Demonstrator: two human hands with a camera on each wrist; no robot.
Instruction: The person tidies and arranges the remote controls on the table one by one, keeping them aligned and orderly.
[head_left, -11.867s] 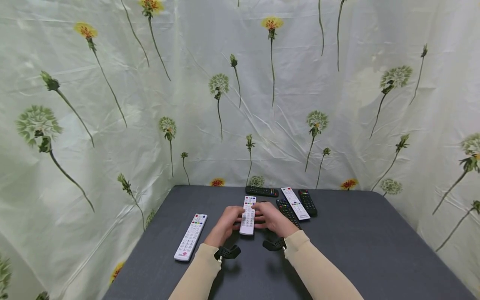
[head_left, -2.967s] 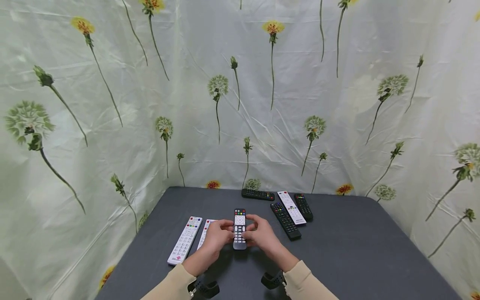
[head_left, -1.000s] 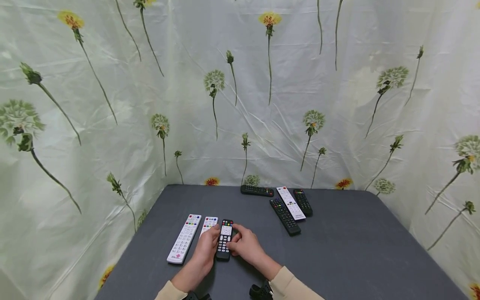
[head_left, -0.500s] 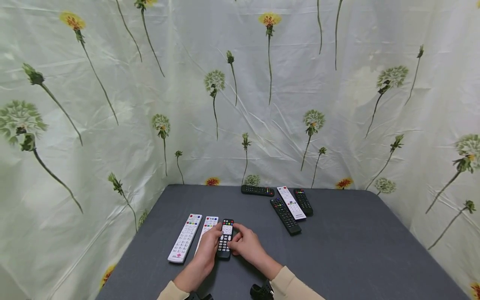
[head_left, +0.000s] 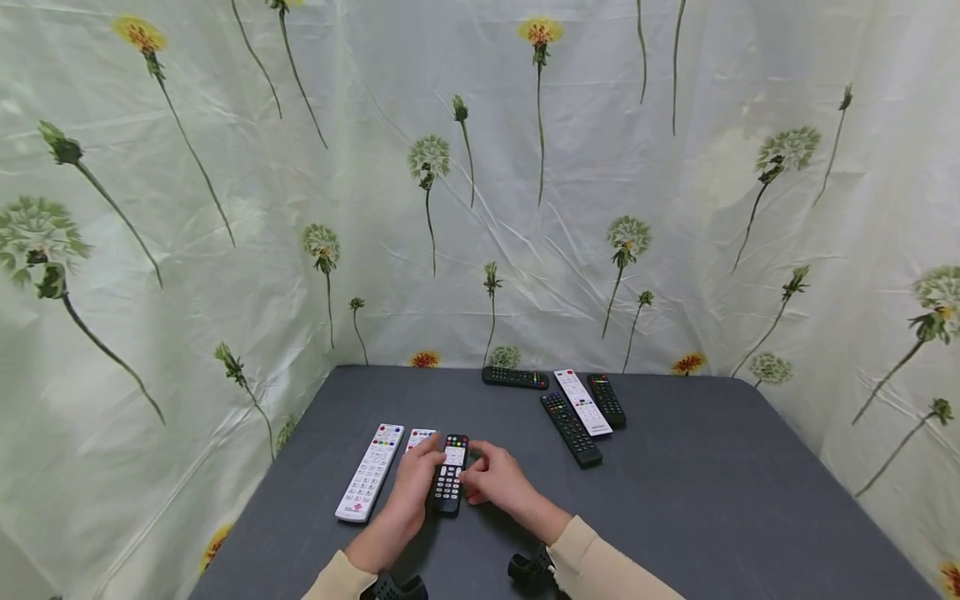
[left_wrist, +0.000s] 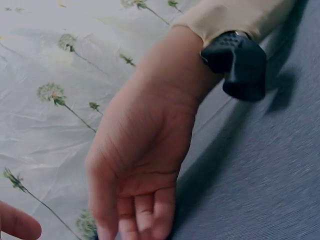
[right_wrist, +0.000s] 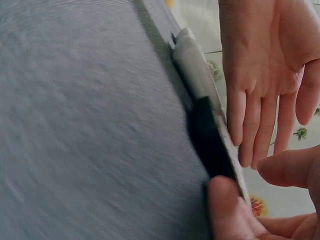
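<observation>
A slim black remote control (head_left: pixel 450 483) with white keys lies on the dark table, to the right of two white remotes. My left hand (head_left: pixel 411 483) is at its left side, fingers extended; the right wrist view shows this hand's straight fingers (right_wrist: pixel 262 130) beside the remote. On the other side my right hand (head_left: pixel 501 482) has its thumb lifted off, while one fingertip (right_wrist: pixel 223 192) is by the remote's edge. The small white remote (head_left: pixel 420 437) is mostly hidden behind my left hand. Farther left lies the larger white remote (head_left: pixel 371 472).
At the back right, a white remote (head_left: pixel 582 402) lies between two black remotes, one nearer (head_left: pixel 572 430) and one farther right (head_left: pixel 606 400). Another black remote (head_left: pixel 515 377) lies crosswise along the table's back edge. A flowered curtain (head_left: pixel 480 167) hangs behind the table.
Earlier both hands held the small white remote, later the black one at mid-table. The black remote has since moved left beside the white pair. In the last half second my fingers have loosened from it.
</observation>
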